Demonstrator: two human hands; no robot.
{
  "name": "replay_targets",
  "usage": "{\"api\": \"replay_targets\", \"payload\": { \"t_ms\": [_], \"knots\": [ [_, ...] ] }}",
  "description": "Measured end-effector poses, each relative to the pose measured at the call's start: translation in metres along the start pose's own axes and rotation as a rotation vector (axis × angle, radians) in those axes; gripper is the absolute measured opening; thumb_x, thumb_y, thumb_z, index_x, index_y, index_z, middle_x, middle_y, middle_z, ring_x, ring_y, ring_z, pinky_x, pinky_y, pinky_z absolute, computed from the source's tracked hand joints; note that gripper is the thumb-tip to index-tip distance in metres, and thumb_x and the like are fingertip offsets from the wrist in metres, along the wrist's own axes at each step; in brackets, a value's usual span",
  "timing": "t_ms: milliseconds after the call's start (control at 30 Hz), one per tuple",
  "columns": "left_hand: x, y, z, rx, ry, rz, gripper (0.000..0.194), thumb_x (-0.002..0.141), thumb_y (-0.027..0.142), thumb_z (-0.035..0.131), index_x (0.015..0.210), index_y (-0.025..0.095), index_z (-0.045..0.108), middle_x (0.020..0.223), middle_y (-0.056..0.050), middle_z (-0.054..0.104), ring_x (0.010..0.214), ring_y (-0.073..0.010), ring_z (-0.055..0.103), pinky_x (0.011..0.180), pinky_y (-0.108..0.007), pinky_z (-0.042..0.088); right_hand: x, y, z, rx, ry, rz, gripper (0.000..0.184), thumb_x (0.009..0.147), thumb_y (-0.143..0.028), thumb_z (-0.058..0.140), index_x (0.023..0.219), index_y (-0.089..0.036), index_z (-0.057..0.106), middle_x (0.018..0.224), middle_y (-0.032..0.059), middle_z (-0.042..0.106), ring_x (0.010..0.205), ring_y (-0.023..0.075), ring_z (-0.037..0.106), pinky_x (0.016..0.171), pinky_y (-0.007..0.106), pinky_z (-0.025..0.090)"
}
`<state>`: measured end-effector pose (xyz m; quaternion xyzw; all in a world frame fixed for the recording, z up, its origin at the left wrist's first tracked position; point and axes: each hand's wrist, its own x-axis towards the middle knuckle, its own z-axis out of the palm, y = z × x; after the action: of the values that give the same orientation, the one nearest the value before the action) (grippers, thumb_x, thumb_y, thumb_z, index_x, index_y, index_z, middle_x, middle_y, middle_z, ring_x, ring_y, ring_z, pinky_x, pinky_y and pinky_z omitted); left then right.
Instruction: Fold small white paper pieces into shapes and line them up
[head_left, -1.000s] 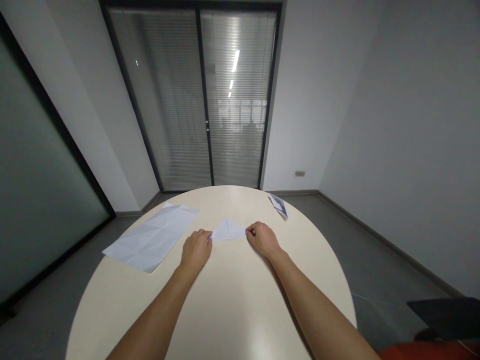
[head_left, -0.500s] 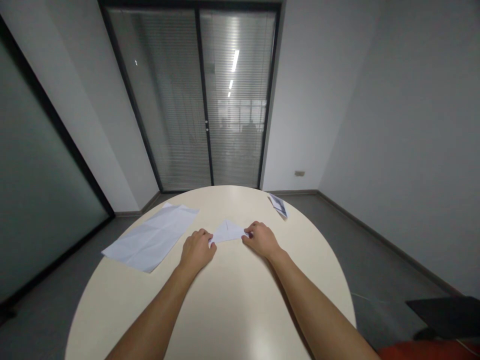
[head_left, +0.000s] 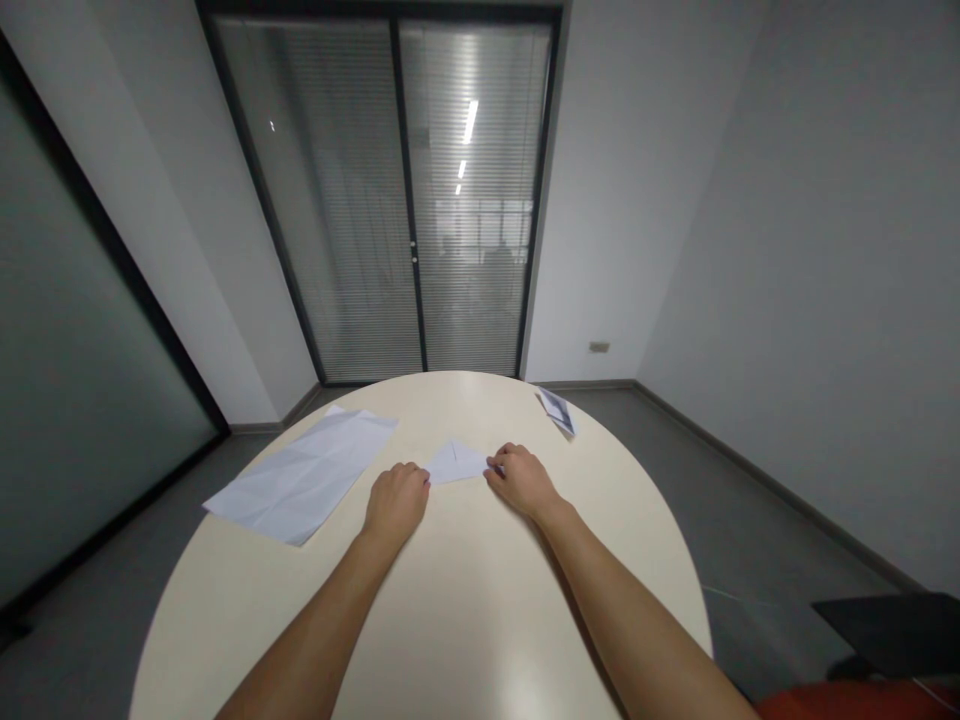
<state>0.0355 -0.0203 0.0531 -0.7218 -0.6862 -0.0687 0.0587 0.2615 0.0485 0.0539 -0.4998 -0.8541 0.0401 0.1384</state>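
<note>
A small white paper folded into a triangle (head_left: 457, 462) lies on the round cream table (head_left: 465, 600) in the head view. My left hand (head_left: 395, 502) is curled with its fingertips pinched on the triangle's left corner. My right hand (head_left: 521, 478) is curled the same way, its fingertips pinched on the right corner. Both hands rest on the tabletop with the paper between them.
A large creased white sheet (head_left: 304, 483) lies at the table's left edge. A small folded paper piece (head_left: 559, 410) sits at the far right rim. Glass doors with blinds (head_left: 405, 200) stand beyond the table. A dark object (head_left: 885, 630) is at the lower right.
Both hands have drawn slightly closer together on the folded paper. The triangle now looks smaller and flatter than a second ago.
</note>
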Motion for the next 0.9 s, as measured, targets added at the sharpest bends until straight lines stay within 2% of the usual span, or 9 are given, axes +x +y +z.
{"api": "replay_targets", "payload": {
  "t_ms": [133,267,367,567,900],
  "knots": [
    [-0.0001,0.0032,-0.0041,-0.003,-0.05,-0.041,0.031,0.1,0.023,0.044,0.104,0.022,0.075,0.099,-0.01,0.073,0.095,-0.0236,0.068,0.083,-0.033,0.049,0.0008,0.0001,0.0034,0.021,0.007,-0.065,0.028,0.098,-0.028,0.049,0.102,-0.02,0.075,0.117,0.0086,0.07,0.108,0.0219,0.058,0.094,0.029,0.04],
    [0.0,0.0037,-0.0038,-0.006,-0.049,-0.058,0.033,0.101,0.024,0.042,0.109,0.024,0.074,0.099,-0.011,0.072,0.095,-0.0236,0.069,0.082,-0.033,0.049,0.0021,-0.0001,0.005,0.027,0.004,-0.125,0.029,0.099,-0.025,0.047,0.108,-0.021,0.075,0.121,0.0069,0.071,0.11,0.0213,0.058,0.098,0.029,0.039],
    [0.0001,0.0027,-0.0029,-0.017,-0.044,-0.068,0.033,0.102,0.026,0.042,0.111,0.025,0.074,0.1,-0.011,0.072,0.096,-0.0235,0.069,0.082,-0.032,0.049,0.0017,-0.0014,0.0035,0.024,-0.004,-0.106,0.03,0.099,-0.025,0.047,0.111,-0.024,0.074,0.117,0.0066,0.074,0.111,0.0213,0.06,0.095,0.028,0.041],
    [-0.0007,0.0017,-0.0028,-0.053,-0.035,-0.08,0.028,0.1,0.029,0.048,0.114,0.027,0.072,0.103,-0.009,0.071,0.098,-0.0233,0.068,0.082,-0.031,0.05,0.0001,-0.0068,-0.0019,-0.04,-0.022,0.001,0.027,0.097,-0.025,0.049,0.101,-0.024,0.075,0.102,0.0073,0.076,0.1,0.0222,0.064,0.081,0.028,0.042],
    [-0.0004,0.0015,0.0009,-0.125,0.005,-0.056,0.025,0.098,0.025,0.051,0.114,0.025,0.071,0.104,-0.007,0.072,0.107,-0.0223,0.064,0.084,-0.029,0.049,0.0009,-0.0021,0.0016,0.024,-0.003,-0.115,0.027,0.096,-0.022,0.049,0.111,-0.021,0.072,0.112,0.0062,0.074,0.101,0.0209,0.06,0.091,0.028,0.04]
  ]
}}
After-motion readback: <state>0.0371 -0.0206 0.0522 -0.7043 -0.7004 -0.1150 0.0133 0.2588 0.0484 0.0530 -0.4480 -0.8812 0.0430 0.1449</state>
